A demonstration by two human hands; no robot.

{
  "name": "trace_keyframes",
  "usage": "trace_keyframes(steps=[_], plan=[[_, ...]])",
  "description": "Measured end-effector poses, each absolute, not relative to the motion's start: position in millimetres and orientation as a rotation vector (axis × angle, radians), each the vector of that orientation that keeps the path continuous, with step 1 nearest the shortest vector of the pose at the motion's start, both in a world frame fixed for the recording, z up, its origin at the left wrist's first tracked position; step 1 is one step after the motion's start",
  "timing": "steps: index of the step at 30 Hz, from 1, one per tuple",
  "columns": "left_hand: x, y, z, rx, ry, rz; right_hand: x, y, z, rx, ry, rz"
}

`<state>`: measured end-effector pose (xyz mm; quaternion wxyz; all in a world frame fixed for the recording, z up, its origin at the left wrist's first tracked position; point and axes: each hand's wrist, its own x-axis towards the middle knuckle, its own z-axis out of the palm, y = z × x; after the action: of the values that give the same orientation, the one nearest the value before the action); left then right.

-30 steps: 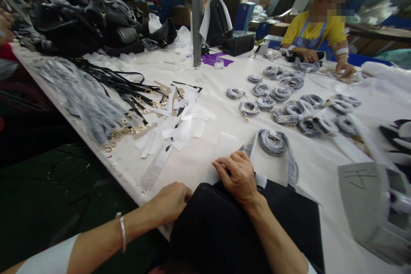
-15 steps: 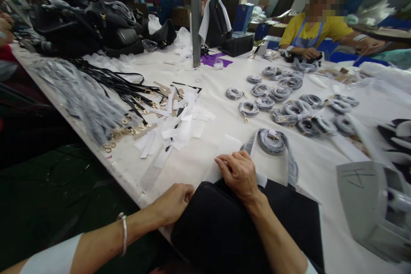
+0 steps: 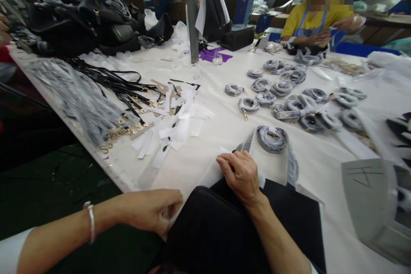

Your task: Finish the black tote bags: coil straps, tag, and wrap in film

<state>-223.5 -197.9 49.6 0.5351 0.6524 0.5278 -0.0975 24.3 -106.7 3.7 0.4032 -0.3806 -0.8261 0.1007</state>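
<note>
A smooth black round-cornered bag (image 3: 212, 235) sits at six o'clock, right hand (image 3: 240, 175) curled over its top, left hand (image 3: 156, 209) bent-fingered at its nine; whether they pinch anything, I cannot tell. At the bag's one lies a coiled, grey, plastic-wrapped strap (image 3: 278, 142).

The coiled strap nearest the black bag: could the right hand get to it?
Probably yes: the right hand is at the top of the black bag, and the coiled strap lies just beyond on the table, with nothing tall between. It would likely have to leave the bag first.
</note>
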Motion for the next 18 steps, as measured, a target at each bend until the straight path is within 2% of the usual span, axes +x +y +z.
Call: trace_keyframes(steps=[3, 6, 12, 18], plan=[[-215, -173, 41, 1.363, 1.270, 0.054, 22, -107, 6, -0.919, -2.093, 0.291], [-194, -146, 32, 1.475, 1.329, 0.304, 20, -107, 8, -0.911, -2.118, 0.294], [-156, -121, 16, 1.725, 1.403, 0.309, 26, -104, 9, -1.073, -2.121, 0.236], [-159, -117, 20, 1.780, 1.393, 0.213, 36, -99, 7, -1.499, -1.980, 0.138]])
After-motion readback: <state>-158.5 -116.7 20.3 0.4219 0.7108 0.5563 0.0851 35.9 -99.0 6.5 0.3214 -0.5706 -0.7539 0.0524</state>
